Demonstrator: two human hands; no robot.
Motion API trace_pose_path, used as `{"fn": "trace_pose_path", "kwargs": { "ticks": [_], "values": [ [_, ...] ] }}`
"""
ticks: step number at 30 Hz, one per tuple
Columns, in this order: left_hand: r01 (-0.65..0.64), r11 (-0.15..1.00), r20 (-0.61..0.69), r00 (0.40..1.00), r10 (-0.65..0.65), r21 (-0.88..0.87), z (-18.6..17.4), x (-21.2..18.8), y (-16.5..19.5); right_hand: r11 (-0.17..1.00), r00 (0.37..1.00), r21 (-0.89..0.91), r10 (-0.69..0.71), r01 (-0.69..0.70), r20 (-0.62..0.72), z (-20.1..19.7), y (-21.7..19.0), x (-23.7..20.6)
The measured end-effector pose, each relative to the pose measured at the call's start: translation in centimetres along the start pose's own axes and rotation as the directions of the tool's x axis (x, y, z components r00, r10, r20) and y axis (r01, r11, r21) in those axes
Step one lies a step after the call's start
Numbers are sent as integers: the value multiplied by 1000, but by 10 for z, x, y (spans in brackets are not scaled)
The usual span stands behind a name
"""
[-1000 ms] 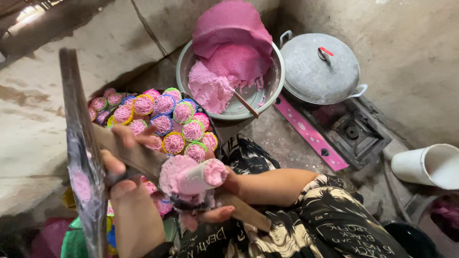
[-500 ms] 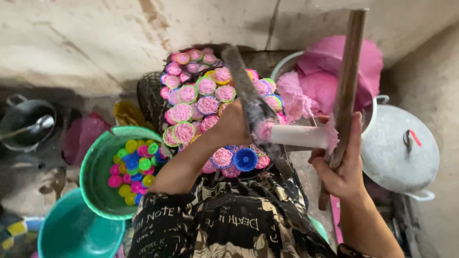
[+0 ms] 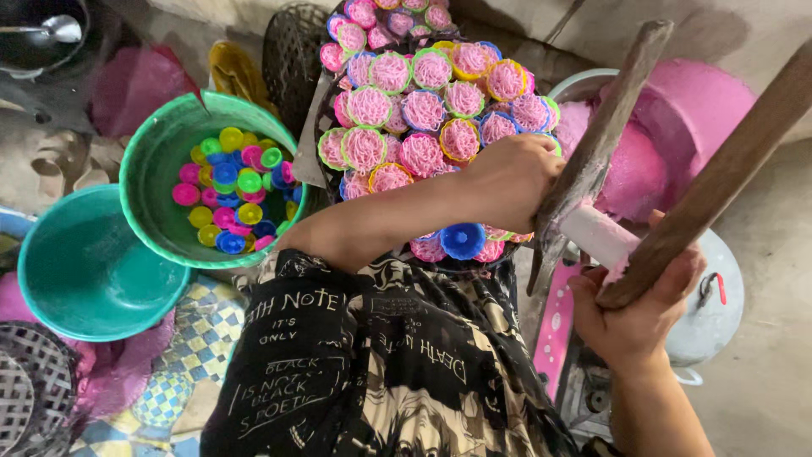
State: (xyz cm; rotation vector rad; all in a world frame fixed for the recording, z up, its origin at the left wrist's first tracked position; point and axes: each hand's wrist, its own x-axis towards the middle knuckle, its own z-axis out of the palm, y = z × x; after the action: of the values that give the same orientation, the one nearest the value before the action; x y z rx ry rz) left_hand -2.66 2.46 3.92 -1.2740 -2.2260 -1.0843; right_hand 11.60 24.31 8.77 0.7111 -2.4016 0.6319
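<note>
Compared with half a second earlier, both wooden handles of the hand press [image 3: 592, 228] have swung wider apart, and the view has drifted slightly left, so the green bucket sits more fully in sight. That spread suggests the press is being opened or reset between squeezes rather than bearing down.

At this moment the left hand [image 3: 512, 182] is clenched around the lower end of the nearer handle [image 3: 605, 127], directly above a round tray [image 3: 317, 135] of pink noodle nests. The right hand [image 3: 634, 309] is clenched around the base of the second handle [image 3: 719, 178]. Between the two hands lies the press's pale cylinder [image 3: 596, 235], smeared with pink dough.

Roughly two dozen small coloured moulds filled with pink strands crowd the tray, with one blue mould [image 3: 463, 239] showing empty near its front edge. One green bucket [image 3: 148, 161] holds about twenty loose empty moulds. One empty teal basin [image 3: 80, 262] sits beside it. One large bowl of pink dough [image 3: 677, 118] stands behind the press, and one metal lidded pot [image 3: 715, 313] lies partly hidden under the right hand.
</note>
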Motion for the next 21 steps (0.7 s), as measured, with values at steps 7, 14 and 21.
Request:
{"fn": "trace_pose_path", "kwargs": {
  "ticks": [7,14,21],
  "values": [
    [317,948,176,932,-317,28,-7,9,7,202,719,693,114,-692,685,-21,32,-7],
    [138,-352,35,958,284,-926,-36,51,-13,-98,501,495,-41,-863,865,-45,66,-85],
    [-15,-477,-130,969,209,-879,32,88,-10,-71,427,424,-32,-903,904,-79,115,-103]
  ]
}}
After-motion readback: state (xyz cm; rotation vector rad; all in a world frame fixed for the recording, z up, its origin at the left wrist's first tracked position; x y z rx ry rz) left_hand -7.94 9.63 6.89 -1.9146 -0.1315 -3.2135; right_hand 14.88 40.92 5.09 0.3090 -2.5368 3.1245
